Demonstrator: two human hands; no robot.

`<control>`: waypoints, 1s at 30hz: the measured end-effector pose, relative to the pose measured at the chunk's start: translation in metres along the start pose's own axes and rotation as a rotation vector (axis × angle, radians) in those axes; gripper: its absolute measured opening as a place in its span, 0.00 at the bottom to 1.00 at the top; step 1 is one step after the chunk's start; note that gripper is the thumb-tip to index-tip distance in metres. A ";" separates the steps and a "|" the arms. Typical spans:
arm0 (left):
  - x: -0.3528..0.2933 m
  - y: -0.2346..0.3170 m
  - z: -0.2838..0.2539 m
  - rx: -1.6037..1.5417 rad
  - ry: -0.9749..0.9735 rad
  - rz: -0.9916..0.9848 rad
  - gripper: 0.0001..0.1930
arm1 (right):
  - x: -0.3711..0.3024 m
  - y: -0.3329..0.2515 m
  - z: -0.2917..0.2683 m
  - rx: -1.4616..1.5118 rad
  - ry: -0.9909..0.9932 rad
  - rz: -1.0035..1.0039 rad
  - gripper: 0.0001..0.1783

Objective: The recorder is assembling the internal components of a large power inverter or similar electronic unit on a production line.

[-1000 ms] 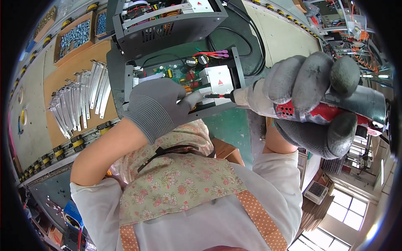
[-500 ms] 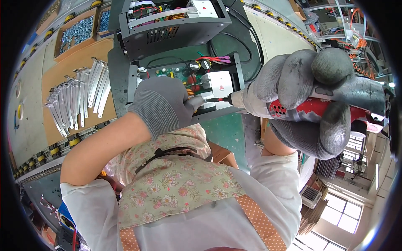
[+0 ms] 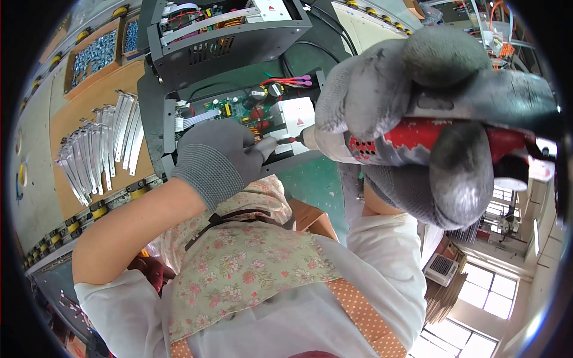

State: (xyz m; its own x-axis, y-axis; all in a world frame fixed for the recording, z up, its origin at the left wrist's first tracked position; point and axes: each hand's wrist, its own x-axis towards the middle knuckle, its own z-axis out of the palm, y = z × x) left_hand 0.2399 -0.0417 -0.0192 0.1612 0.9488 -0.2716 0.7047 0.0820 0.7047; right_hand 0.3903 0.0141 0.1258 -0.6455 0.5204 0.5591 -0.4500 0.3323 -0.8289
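My right hand (image 3: 382, 89), in a grey glove, is wrapped round a worn red and grey power screwdriver (image 3: 412, 138) held level. Its dark bit (image 3: 290, 140) points left, over the front edge of an open dark metal case (image 3: 292, 162). Also gloved in grey, my left hand (image 3: 218, 149) has thumb and finger pinched at the bit's tip; whatever lies between them is hidden. Inside the case are a green circuit board (image 3: 239, 107), a white metal block (image 3: 296, 115) with a red triangle mark, and red and purple wires (image 3: 292, 80).
A second dark case (image 3: 233, 48) with electronics stands behind the first. To the left, flat metal strips (image 3: 98, 146) lie on brown cardboard (image 3: 65, 113). Beyond them are boxes of screws (image 3: 94, 58). Black cables (image 3: 325, 51) curve at the back; yellow-black rollers (image 3: 98, 209) line the bench.
The whole view has shifted, so the cases and strips sit further left. The screwdriver and my right hand appear larger and further left. My left hand keeps its pinch at the bit tip.
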 end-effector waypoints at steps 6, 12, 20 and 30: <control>-0.010 0.027 -0.030 0.145 -0.004 -0.125 0.22 | 0.006 0.019 0.003 0.007 0.052 0.000 0.20; -0.009 0.029 -0.034 0.142 -0.012 -0.127 0.22 | 0.006 0.016 0.002 -0.024 0.122 -0.035 0.19; -0.014 0.019 -0.026 0.162 0.096 0.009 0.24 | 0.023 0.027 -0.016 -0.085 0.288 -0.169 0.19; -0.010 -0.005 -0.018 0.189 0.210 0.182 0.26 | 0.013 0.008 0.006 -0.337 0.351 -0.298 0.17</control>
State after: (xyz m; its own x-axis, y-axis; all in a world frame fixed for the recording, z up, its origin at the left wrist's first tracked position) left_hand 0.2220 -0.0460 -0.0085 0.1641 0.9864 0.0022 0.7961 -0.1337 0.5902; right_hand 0.3742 0.0193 0.1264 -0.2507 0.5766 0.7776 -0.3221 0.7078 -0.6287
